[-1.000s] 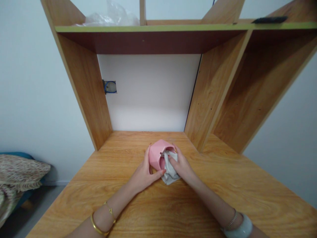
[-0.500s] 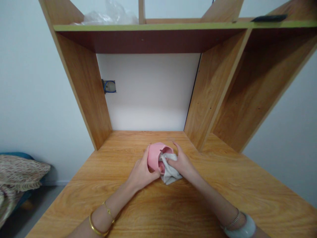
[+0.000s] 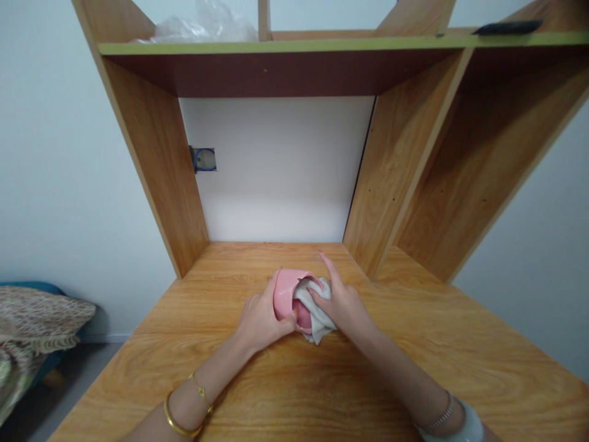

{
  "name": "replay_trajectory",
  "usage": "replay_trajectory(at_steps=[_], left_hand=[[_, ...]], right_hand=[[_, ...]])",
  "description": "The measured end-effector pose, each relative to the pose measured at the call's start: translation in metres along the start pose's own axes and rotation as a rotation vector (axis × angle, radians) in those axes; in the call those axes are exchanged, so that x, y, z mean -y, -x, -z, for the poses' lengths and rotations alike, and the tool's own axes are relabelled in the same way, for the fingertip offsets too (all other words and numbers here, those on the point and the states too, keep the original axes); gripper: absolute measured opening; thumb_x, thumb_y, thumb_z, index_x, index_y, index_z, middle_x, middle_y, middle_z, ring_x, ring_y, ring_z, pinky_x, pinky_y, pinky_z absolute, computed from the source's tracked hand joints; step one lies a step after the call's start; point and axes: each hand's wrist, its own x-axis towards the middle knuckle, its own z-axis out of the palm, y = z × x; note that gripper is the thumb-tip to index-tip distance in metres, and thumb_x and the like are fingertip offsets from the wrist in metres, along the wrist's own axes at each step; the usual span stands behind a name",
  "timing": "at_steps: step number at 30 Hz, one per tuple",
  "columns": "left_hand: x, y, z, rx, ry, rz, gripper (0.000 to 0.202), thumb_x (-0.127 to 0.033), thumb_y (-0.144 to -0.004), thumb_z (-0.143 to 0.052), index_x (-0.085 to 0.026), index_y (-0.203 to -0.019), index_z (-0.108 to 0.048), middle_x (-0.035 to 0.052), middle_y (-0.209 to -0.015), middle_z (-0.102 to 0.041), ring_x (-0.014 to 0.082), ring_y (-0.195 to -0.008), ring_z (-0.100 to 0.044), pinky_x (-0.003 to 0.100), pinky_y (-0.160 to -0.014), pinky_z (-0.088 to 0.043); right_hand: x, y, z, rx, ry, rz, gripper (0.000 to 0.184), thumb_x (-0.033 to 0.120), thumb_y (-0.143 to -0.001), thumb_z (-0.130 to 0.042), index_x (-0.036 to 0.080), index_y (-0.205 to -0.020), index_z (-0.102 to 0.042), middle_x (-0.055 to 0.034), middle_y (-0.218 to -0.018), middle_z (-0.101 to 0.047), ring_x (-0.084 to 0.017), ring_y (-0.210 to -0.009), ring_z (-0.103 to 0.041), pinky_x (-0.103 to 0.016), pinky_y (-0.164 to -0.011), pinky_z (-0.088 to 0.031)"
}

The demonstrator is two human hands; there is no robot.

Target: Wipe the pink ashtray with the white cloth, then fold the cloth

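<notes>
A pink bowl-like container [image 3: 284, 293] with a notched rim is tipped on its side, its opening facing right. My left hand [image 3: 263, 316] grips it from the left, thumb at the lower rim and fingers behind the wall. In my right hand [image 3: 344, 304] is a pale grey cloth [image 3: 322, 319], pinched under the thumb while the index finger points up and away. Part of the cloth lies inside the container's mouth against the upper rim, and the rest hangs below the hand. The far fingers of both hands are partly hidden.
Both hands are over a wooden desk [image 3: 221, 387]. Upright panels [image 3: 156, 178] and a shelf with a yellow-green edge [image 3: 322, 44] frame the back. On the shelf lie a clear plastic bag [image 3: 207, 24] and a dark flat object [image 3: 508, 27]. A patterned cloth [image 3: 41, 316] covers something at left.
My right hand has shifted the cloth up along the container's inner rim, and its index finger has stretched upward. The container has turned slightly, showing more of its inside. My left hand keeps its hold.
</notes>
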Motion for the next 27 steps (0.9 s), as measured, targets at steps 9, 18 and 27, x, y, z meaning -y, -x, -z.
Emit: replay_trajectory(at_steps=[9,18,27], left_hand=[[-0.007,0.001,0.002,0.017,-0.136,0.027,0.079,-0.038,-0.066,-0.055,-0.015,-0.133,-0.021,0.0093,-0.091,-0.063,0.0277,-0.080,-0.060,0.037,-0.072,-0.045],[-0.008,0.000,0.003,0.062,-0.202,-0.036,0.080,-0.046,-0.065,-0.054,-0.014,-0.132,-0.025,0.0098,-0.088,-0.064,0.0285,-0.076,-0.061,0.036,-0.068,-0.044],[-0.013,0.001,0.007,0.085,-0.250,-0.006,0.077,-0.046,-0.066,-0.053,-0.013,-0.131,-0.028,0.0120,-0.095,-0.064,0.0296,-0.081,-0.061,0.035,-0.070,-0.044]], right_hand=[[-0.002,-0.001,0.003,-0.009,0.070,0.058,0.068,0.039,-0.076,-0.049,0.021,-0.135,-0.020,-0.0019,-0.063,-0.064,-0.022,-0.056,-0.062,-0.025,-0.050,-0.040],[-0.002,0.001,0.001,-0.051,-0.009,0.119,0.065,0.038,-0.077,-0.047,0.018,-0.134,-0.022,-0.0064,-0.079,-0.066,-0.024,-0.067,-0.062,-0.028,-0.057,-0.043],[-0.002,0.002,-0.012,0.166,-0.088,0.032,0.085,0.034,-0.067,-0.056,0.018,-0.137,-0.009,-0.0076,-0.092,-0.063,-0.023,-0.075,-0.061,-0.028,-0.060,-0.041]])
